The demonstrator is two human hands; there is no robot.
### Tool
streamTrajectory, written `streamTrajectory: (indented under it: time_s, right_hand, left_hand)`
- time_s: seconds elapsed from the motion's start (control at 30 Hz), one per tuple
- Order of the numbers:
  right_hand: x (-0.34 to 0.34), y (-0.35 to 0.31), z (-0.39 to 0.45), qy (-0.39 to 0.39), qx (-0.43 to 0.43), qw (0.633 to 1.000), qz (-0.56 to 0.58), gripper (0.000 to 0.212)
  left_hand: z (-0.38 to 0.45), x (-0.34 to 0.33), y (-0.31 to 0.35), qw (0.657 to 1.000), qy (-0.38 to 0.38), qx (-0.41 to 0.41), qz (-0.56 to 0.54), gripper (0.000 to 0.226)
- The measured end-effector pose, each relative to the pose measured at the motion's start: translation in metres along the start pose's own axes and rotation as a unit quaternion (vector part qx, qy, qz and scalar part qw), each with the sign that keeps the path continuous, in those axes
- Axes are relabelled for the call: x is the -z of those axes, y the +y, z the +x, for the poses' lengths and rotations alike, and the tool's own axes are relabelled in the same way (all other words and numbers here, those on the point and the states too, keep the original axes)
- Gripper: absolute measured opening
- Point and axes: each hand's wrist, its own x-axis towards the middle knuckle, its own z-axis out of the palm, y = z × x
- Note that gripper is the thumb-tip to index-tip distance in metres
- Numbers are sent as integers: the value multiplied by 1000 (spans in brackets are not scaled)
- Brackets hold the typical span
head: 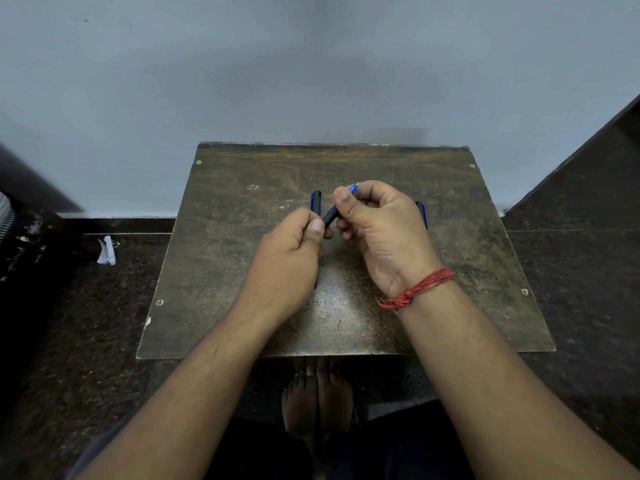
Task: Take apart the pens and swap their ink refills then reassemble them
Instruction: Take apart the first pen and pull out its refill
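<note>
Both my hands hold one dark pen (pixel 330 216) above the middle of a worn brown table (pixel 242 271). My left hand (pixel 294 251) grips its lower barrel. My right hand (pixel 377 223) pinches the front end, where a blue tip with a thin metal point (pixel 354 188) sticks out past the fingers. A dark blue pen part (pixel 316 201) shows upright just behind my left hand; whether that hand holds it I cannot tell. Another blue pen piece (pixel 422 213) lies on the table, mostly hidden behind my right hand.
The small table stands against a grey wall (pixel 311 81), with dark speckled floor (pixel 104 323) on both sides. A crumpled white paper (pixel 106 251) lies on the floor to the left. My bare feet (pixel 317 400) are under the table's front edge. A red thread (pixel 419 289) circles my right wrist.
</note>
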Motion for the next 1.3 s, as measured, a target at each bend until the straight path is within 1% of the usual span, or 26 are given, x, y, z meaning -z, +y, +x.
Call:
streamTrajectory:
  time_s: [0.07, 0.23, 0.37, 0.43, 0.53, 0.63, 0.7, 0.8, 0.87, 0.97, 1.03, 1.13, 1.23, 1.3]
  right_hand:
    - [0, -2, 1, -3, 7, 1000, 12, 16]
    - [0, -2, 3, -18, 30, 999, 16, 15]
    - [2, -3, 4, -61, 55, 996, 27, 12]
    - [4, -3, 6, -88, 49, 994, 31, 10]
    - [7, 0, 7, -92, 28, 995, 11, 9]
    - [9, 4, 8, -48, 53, 996, -61, 9]
    - [11, 4, 8, -22, 57, 995, -80, 9]
    - [10, 5, 7, -18, 49, 995, -82, 7]
    - [10, 7, 8, -28, 42, 996, -75, 3]
    - [10, 5, 6, -56, 37, 995, -74, 13]
    - [10, 3, 5, -62, 19, 996, -58, 19]
    - [9, 2, 5, -46, 0, 998, -34, 17]
    - [8, 3, 5, -26, 14, 998, -49, 8]
    - [7, 4, 5, -15, 23, 998, -53, 9]
  left_hand:
    - [1, 0, -1, 1000, -11, 11, -19, 30]
    - [5, 1, -1, 988, -61, 49, -133, 31]
    - [2, 3, 9, 957, -94, 91, -259, 36]
    - [0, 4, 10, 951, -97, 96, -279, 35]
    - [1, 3, 6, 964, -69, 96, -239, 34]
    - [5, 2, -4, 986, -29, 74, -146, 35]
    - [6, 2, -8, 992, -21, 62, -107, 35]
    - [6, 2, -10, 996, -16, 54, -67, 35]
    - [5, 2, -9, 997, -14, 47, -53, 35]
    - [6, 2, -10, 998, -11, 48, -48, 35]
    - [7, 2, -11, 997, -10, 49, -54, 35]
    - [8, 1, -12, 997, -12, 50, -63, 35]
    - [7, 0, -12, 998, -13, 43, -54, 34]
    - [6, 0, -11, 998, -12, 36, -43, 34]
